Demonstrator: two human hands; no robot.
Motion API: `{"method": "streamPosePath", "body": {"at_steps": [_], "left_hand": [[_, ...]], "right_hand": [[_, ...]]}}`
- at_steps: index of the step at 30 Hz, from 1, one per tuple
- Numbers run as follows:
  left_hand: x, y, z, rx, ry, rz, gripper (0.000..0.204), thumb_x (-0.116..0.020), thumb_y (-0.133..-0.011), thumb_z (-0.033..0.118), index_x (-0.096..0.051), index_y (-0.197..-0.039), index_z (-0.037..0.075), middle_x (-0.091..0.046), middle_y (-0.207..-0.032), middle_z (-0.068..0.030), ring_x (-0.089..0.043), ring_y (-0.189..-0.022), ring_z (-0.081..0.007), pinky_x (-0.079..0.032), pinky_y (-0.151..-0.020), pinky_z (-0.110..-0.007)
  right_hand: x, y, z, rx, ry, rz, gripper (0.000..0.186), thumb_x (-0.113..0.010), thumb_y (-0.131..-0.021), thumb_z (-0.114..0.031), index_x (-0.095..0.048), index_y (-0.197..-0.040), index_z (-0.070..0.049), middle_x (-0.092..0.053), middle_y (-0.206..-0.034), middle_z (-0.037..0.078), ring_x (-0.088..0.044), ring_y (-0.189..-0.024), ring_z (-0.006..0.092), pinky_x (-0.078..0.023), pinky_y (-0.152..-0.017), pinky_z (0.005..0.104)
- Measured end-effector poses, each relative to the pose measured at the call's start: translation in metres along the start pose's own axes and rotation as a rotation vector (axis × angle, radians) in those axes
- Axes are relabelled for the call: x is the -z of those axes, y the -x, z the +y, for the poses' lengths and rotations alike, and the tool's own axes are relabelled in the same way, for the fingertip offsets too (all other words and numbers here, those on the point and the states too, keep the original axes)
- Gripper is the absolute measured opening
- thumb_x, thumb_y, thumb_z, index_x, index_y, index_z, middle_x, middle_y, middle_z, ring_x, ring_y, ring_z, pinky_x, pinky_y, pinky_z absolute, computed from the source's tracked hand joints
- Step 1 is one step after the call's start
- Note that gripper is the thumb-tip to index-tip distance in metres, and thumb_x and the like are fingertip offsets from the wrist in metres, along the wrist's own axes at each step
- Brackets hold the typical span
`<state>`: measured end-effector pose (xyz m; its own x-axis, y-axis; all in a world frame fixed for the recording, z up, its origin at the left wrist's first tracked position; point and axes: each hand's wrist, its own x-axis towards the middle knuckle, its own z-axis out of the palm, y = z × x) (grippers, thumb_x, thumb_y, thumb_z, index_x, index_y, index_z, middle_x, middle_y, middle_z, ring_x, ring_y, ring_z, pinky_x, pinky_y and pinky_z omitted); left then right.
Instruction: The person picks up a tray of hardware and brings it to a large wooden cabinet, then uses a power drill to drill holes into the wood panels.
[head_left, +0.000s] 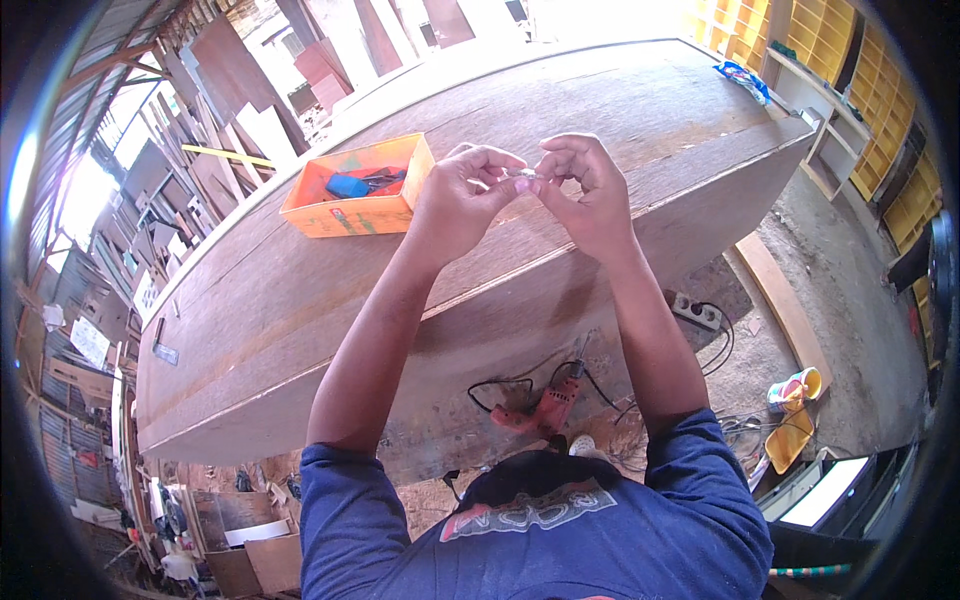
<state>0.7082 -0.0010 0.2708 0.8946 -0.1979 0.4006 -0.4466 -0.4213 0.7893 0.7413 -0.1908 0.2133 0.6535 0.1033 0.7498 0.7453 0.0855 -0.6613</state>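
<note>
Both of my hands meet above the wooden workbench (560, 100). My left hand (462, 195) pinches one end of a small, pale, thin piece (522, 173) between thumb and fingertips. From the other side my right hand (588, 190) closes its thumb and index finger on the same piece. Its kind is too small to make out, and the fingertips partly cover it. Just left of my left hand stands an orange plastic box (370, 213) with a blue-handled tool (347, 186) and other metal tools inside.
An orange power drill (545, 405) with a black cable lies below the bench's near edge. A power strip (695, 310) is at the right. A blue packet (743, 82) lies at the bench's far right. Wooden boards (220, 150) lean at the left.
</note>
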Motion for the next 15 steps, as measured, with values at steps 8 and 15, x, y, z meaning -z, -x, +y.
{"method": "streamPosePath", "body": {"at_steps": [8, 15], "left_hand": [[0.0, -0.002, 0.006, -0.023, -0.113, -0.022, 0.018, -0.071, -0.097, 0.01, -0.069, -0.11, -0.001, -0.074, -0.099, -0.0073, -0.069, -0.094, -0.0119, -0.057, -0.085, -0.029], [-0.003, -0.011, -0.002, 0.034, -0.001, -0.121, 0.014, -0.064, -0.101, 0.01, -0.067, -0.106, -0.003, -0.072, -0.096, -0.0084, -0.069, -0.089, -0.0113, -0.059, -0.078, -0.028]], "right_hand": [[0.002, -0.002, -0.001, -0.072, -0.109, -0.024, 0.039, -0.073, -0.09, 0.0, -0.059, -0.126, -0.003, -0.069, -0.095, 0.003, -0.065, -0.091, 0.0102, -0.051, -0.084, 0.029], [0.001, -0.006, -0.004, 0.011, 0.145, -0.038, 0.03, -0.069, -0.095, -0.005, -0.056, -0.122, -0.006, -0.064, -0.087, 0.001, -0.057, -0.075, 0.0084, -0.048, -0.071, 0.0282]]}}
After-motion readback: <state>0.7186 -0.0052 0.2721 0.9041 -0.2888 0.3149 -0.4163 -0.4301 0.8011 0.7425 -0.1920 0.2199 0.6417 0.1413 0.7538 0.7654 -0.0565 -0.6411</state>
